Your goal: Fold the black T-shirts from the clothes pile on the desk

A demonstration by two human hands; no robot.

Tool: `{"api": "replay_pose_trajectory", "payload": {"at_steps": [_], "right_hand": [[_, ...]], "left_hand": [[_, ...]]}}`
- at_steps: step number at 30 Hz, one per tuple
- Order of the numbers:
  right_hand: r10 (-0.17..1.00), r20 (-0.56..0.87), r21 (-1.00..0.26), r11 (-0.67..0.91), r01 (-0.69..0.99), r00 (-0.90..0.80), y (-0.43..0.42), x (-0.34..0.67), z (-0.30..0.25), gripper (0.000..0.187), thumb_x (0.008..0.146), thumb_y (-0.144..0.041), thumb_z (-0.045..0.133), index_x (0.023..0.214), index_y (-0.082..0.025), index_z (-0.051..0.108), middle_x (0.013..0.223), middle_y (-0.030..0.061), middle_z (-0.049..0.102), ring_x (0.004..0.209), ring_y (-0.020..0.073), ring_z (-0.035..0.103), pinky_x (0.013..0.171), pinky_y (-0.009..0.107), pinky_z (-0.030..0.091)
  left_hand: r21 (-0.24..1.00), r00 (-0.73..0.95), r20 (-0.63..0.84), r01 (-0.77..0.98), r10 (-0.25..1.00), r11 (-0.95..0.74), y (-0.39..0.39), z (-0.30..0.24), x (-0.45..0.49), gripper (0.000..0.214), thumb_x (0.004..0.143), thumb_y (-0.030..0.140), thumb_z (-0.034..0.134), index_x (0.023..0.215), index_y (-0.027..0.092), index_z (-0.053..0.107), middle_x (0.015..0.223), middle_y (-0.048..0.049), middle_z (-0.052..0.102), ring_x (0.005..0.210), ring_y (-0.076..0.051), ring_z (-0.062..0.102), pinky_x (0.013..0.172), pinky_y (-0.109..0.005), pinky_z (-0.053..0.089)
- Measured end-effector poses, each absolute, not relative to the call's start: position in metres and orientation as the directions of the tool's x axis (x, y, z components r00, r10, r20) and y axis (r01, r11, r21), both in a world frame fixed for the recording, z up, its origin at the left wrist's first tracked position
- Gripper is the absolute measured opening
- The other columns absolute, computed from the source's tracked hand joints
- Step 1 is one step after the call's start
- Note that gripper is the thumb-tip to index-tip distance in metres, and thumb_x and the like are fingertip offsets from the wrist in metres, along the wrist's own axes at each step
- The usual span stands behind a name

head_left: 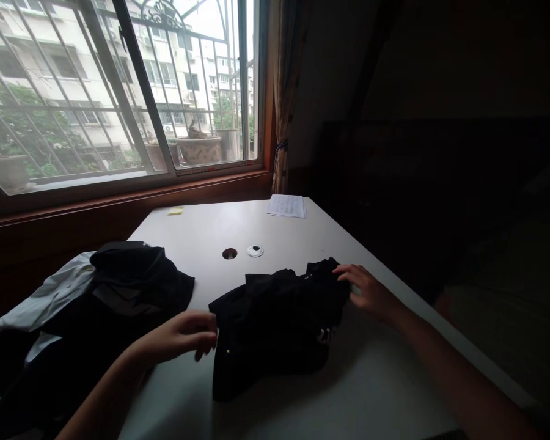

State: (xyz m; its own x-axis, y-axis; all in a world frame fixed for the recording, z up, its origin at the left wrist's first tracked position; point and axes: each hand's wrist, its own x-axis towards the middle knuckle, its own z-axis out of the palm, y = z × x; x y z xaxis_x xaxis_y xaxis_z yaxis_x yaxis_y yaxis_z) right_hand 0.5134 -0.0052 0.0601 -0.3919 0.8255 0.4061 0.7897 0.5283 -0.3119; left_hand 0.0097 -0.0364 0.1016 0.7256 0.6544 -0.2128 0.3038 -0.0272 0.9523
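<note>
A crumpled black garment (pixel 275 324) lies on the white table, with small white print near its right side and a tiny yellow mark at its left. Its exact kind cannot be told in the dim light. At its left edge hovers my left hand (pixel 187 335), the fingers loosely bent and seemingly holding nothing. My right hand (pixel 369 293) is at the garment's far right end. Its fingertips touch the cloth, and a gap shows between fingers and thumb.
To the left is a heap of dark clothes (pixel 132 281) with a pale garment (pixel 55 290). The table (pixel 201 226) has a round hole (pixel 230 253) with a white ring-shaped cover (pixel 255 251) beside it. Papers (pixel 286 206) and a yellow note (pixel 175 211) lie by the window.
</note>
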Motion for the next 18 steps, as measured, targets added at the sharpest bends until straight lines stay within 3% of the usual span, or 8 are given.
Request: {"api": "replay_pose_trajectory", "payload": {"at_steps": [3, 8, 11, 13, 16, 18], "right_hand": [[0.836, 0.351, -0.368, 0.537, 0.759, -0.421, -0.023, 0.516, 0.062, 0.027, 0.073, -0.008, 0.055, 0.093, -0.024, 0.059, 0.13, 0.0081, 0.062, 0.134, 0.0322, 0.049, 0.11, 0.054, 0.042], [0.818, 0.335, -0.398, 0.573, 0.716, -0.468, -0.032, 0.492, 0.065, 0.022, 0.078, -0.009, 0.056, 0.094, -0.025, 0.055, 0.123, 0.0087, 0.065, 0.131, 0.0314, 0.052, 0.108, 0.051, 0.043], [0.823, 0.334, -0.342, 0.56, 0.755, -0.459, -0.03, 0.48, 0.065, 0.017, 0.083, -0.013, 0.056, 0.096, -0.024, 0.056, 0.106, 0.0079, 0.067, 0.108, 0.0295, 0.063, 0.097, 0.048, 0.048], [0.84, 0.339, -0.301, 0.523, 0.798, -0.423, -0.03, 0.48, 0.065, 0.015, 0.084, -0.012, 0.055, 0.093, -0.024, 0.055, 0.095, 0.0061, 0.065, 0.089, 0.0263, 0.063, 0.084, 0.044, 0.05], [0.848, 0.394, -0.283, 0.478, 0.831, -0.354, -0.031, 0.491, 0.064, 0.02, 0.082, -0.007, 0.051, 0.091, -0.025, 0.054, 0.09, 0.0047, 0.061, 0.081, 0.024, 0.059, 0.075, 0.039, 0.048], [0.832, 0.449, -0.296, 0.484, 0.824, -0.327, -0.033, 0.5, 0.063, 0.024, 0.079, -0.005, 0.051, 0.091, -0.025, 0.054, 0.09, 0.0047, 0.06, 0.084, 0.0246, 0.058, 0.076, 0.039, 0.048]], "left_hand": [[0.886, 0.562, -0.002, 0.385, 0.827, -0.259, -0.025, 0.099, 0.032, 0.034, 0.097, 0.05, 0.058, 0.106, 0.019, 0.067, 0.098, -0.0056, 0.067, 0.09, -0.019, 0.064, 0.081, -0.032, 0.054], [0.673, 0.534, 0.114, 0.578, 0.838, -0.46, -0.013, 0.086, 0.083, 0.052, 0.092, 0.05, 0.064, 0.137, 0.026, 0.054, 0.134, -0.012, 0.06, 0.122, -0.03, 0.058, 0.1, -0.044, 0.051], [0.534, 0.54, 0.109, 0.676, 0.834, -0.507, -0.012, 0.082, 0.108, 0.064, 0.087, 0.037, 0.07, 0.146, 0.025, 0.046, 0.136, -0.0145, 0.061, 0.12, -0.033, 0.061, 0.099, -0.049, 0.051], [0.501, 0.529, 0.119, 0.698, 0.84, -0.511, -0.01, 0.084, 0.114, 0.057, 0.089, 0.028, 0.065, 0.144, 0.025, 0.049, 0.134, -0.0132, 0.063, 0.115, -0.032, 0.064, 0.096, -0.047, 0.052], [0.542, 0.486, 0.163, 0.683, 0.859, -0.49, -0.007, 0.099, 0.098, 0.037, 0.093, 0.027, 0.055, 0.13, 0.024, 0.059, 0.12, -0.0095, 0.069, 0.101, -0.026, 0.068, 0.086, -0.038, 0.054], [0.589, 0.429, 0.185, 0.672, 0.884, -0.449, -0.009, 0.113, 0.073, 0.031, 0.094, 0.033, 0.053, 0.122, 0.022, 0.063, 0.1, -0.0063, 0.07, 0.083, -0.022, 0.067, 0.073, -0.032, 0.053]]}}
